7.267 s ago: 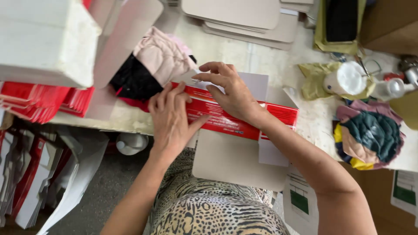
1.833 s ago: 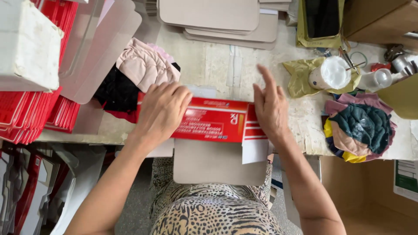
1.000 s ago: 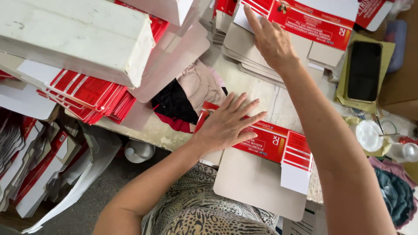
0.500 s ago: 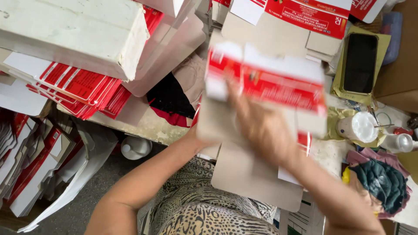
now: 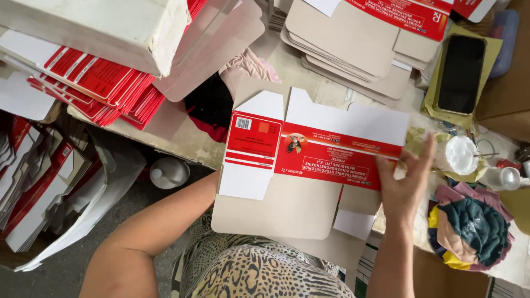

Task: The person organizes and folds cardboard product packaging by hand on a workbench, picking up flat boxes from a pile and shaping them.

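A flat red and white carton blank, unfolded with its grey flaps spread, is held over the table's near edge. My right hand grips its right end, thumb on the red printed face. My left forearm runs under the blank's left side, and the hand itself is hidden beneath the card. Another grey card piece shows below the blank.
A stack of flat grey blanks lies at the far side. A dark phone rests to the right. Folded red cartons and a white box are piled at left. There are rags and a white tub at right, cloth behind.
My right hand reached to the far stack, lifted a carton blank and brought it down in front of me. The left hand left the earlier carton and went under the new blank.
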